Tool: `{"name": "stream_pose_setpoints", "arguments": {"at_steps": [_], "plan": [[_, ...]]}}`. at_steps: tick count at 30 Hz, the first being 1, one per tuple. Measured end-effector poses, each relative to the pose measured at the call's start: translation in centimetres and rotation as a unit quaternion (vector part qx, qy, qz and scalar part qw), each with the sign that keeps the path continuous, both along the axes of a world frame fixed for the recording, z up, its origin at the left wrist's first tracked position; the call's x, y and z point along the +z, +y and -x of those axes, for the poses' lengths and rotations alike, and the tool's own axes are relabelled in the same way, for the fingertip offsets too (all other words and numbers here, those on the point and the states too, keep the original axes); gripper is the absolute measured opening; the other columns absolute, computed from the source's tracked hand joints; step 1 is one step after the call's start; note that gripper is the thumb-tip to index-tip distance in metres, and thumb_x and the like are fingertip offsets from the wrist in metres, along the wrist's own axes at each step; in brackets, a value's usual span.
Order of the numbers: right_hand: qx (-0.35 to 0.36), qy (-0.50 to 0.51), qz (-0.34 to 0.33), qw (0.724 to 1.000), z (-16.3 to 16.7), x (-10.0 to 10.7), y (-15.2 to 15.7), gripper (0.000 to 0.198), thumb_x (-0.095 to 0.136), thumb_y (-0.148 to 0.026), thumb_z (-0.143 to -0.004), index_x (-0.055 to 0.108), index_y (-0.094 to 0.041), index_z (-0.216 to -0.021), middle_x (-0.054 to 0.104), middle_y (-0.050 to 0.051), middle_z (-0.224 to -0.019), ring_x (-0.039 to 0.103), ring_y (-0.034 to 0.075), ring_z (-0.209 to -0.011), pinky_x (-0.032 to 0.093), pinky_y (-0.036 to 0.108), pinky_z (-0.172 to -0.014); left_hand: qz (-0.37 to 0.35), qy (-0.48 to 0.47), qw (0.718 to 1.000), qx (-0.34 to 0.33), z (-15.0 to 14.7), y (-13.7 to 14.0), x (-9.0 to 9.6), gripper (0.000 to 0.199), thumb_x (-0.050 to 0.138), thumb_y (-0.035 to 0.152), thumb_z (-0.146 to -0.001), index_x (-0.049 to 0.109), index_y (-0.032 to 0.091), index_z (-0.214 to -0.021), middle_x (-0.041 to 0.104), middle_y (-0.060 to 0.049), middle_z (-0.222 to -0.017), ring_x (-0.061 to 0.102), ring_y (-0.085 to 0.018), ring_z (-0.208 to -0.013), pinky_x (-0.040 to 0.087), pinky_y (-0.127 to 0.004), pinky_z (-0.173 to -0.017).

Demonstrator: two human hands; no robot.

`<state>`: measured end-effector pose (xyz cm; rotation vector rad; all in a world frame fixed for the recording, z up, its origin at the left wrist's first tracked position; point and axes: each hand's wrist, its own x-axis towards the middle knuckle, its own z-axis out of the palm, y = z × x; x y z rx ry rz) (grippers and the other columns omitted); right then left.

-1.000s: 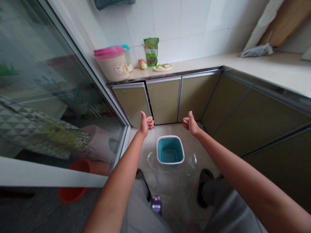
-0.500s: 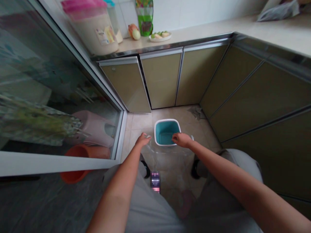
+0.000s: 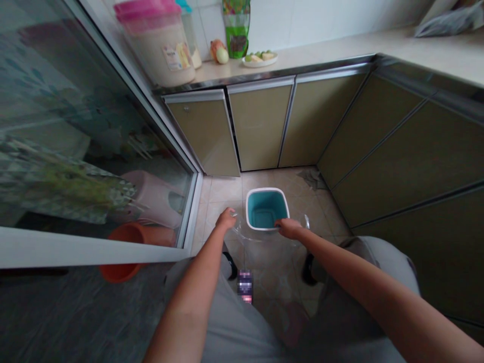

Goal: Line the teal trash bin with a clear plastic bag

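A small teal bin with a white rim (image 3: 267, 190) stands on the tiled floor in front of me, its inside showing. My left hand (image 3: 226, 219) is closed on the edge of a clear plastic bag (image 3: 260, 247), just left of the bin. Thin and see-through, the bag stretches low between my hands on the near side of the bin. My right hand (image 3: 290, 228) is closed on the bag at the bin's near right corner, its fingers overlapping the rim. A shiny fold of plastic sticks up beside that wrist. Whether these fingers also touch the rim, I cannot tell.
Beige cabinets (image 3: 260, 126) line the back and right. On the counter are a pink-lidded container (image 3: 162, 55), an onion (image 3: 219, 52), a green pouch (image 3: 237, 35) and a plate of food (image 3: 260, 61). A glass door (image 3: 151, 131) and an orange bucket (image 3: 121, 272) are at left.
The view has shifted slightly, moving the whole scene rightward. My right hand has come from over the bin's opening to its near right corner. More of the plastic shows at both hands.
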<state>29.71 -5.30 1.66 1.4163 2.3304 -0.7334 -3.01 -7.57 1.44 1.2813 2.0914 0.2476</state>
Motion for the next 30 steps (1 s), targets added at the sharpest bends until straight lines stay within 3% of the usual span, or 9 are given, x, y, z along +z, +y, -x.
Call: {"name": "stream_pose_setpoints", "arguments": {"at_steps": [4, 8, 13, 18, 24, 30], "plan": [[0.011, 0.017, -0.019, 1.000, -0.1, 1.8, 0.8, 0.040, 0.063, -0.021, -0.086, 0.074, -0.030, -0.124, 0.076, 0.007, -0.118, 0.070, 0.027, -0.109, 0.050, 0.031, -0.085, -0.018, -0.019, 1.000, 0.013, -0.1, 0.4, -0.2, 0.038, 0.071, 0.027, -0.087, 0.065, 0.025, -0.124, 0.074, -0.004, -0.101, 0.067, -0.016, -0.080, 0.045, -0.023, -0.071], [0.036, 0.070, -0.014, 0.997, -0.5, 5.8, 2.7, 0.027, 0.066, -0.021, -0.084, 0.078, -0.027, -0.107, 0.078, 0.003, -0.109, 0.072, 0.022, -0.099, 0.049, 0.027, -0.080, -0.037, -0.048, 0.998, 0.021, 0.0, 0.8, -0.5, 0.036, 0.072, 0.026, -0.086, 0.066, 0.024, -0.121, 0.073, -0.001, -0.090, 0.065, -0.015, -0.075, 0.044, -0.023, -0.069], [0.037, 0.151, -0.048, 0.987, -0.8, 11.0, 7.0, 0.016, 0.069, -0.023, -0.081, 0.077, -0.022, -0.095, 0.079, 0.002, -0.095, 0.072, 0.018, -0.086, 0.049, 0.024, -0.075, -0.036, -0.067, 0.997, 0.022, -0.1, 1.0, -0.9, 0.035, 0.072, 0.025, -0.086, 0.067, 0.024, -0.121, 0.074, -0.002, -0.092, 0.064, -0.015, -0.072, 0.043, -0.024, -0.066], [-0.009, 0.170, -0.117, 0.978, 0.4, 14.6, 12.1, 0.013, 0.069, -0.026, -0.082, 0.074, -0.019, -0.091, 0.077, 0.002, -0.087, 0.069, 0.016, -0.079, 0.048, 0.023, -0.071, -0.027, -0.062, 0.997, 0.021, 0.1, 0.9, -0.9, 0.035, 0.074, 0.024, -0.085, 0.068, 0.023, -0.120, 0.073, -0.002, -0.089, 0.063, -0.015, -0.070, 0.043, -0.024, -0.065], [-0.100, 0.150, -0.229, 0.957, 2.7, 16.4, 16.5, 0.018, 0.066, -0.026, -0.084, 0.071, -0.020, -0.100, 0.075, 0.005, -0.100, 0.067, 0.019, -0.087, 0.048, 0.026, -0.074, -0.036, -0.066, 0.997, 0.015, 0.6, 0.8, -1.3, 0.035, 0.072, 0.024, -0.086, 0.069, 0.023, -0.121, 0.073, -0.002, -0.088, 0.064, -0.016, -0.074, 0.044, -0.023, -0.067], [-0.145, 0.125, -0.275, 0.942, 3.9, 15.7, 17.5, 0.039, 0.057, -0.033, -0.092, 0.065, -0.024, -0.129, 0.068, 0.012, -0.125, 0.066, 0.027, -0.103, 0.053, 0.036, -0.086, -0.051, -0.065, 0.996, 0.016, 0.8, 0.9, -2.0, 0.032, 0.072, 0.022, -0.087, 0.069, 0.023, -0.120, 0.073, -0.003, -0.093, 0.064, -0.014, -0.072, 0.045, -0.023, -0.066]]}}
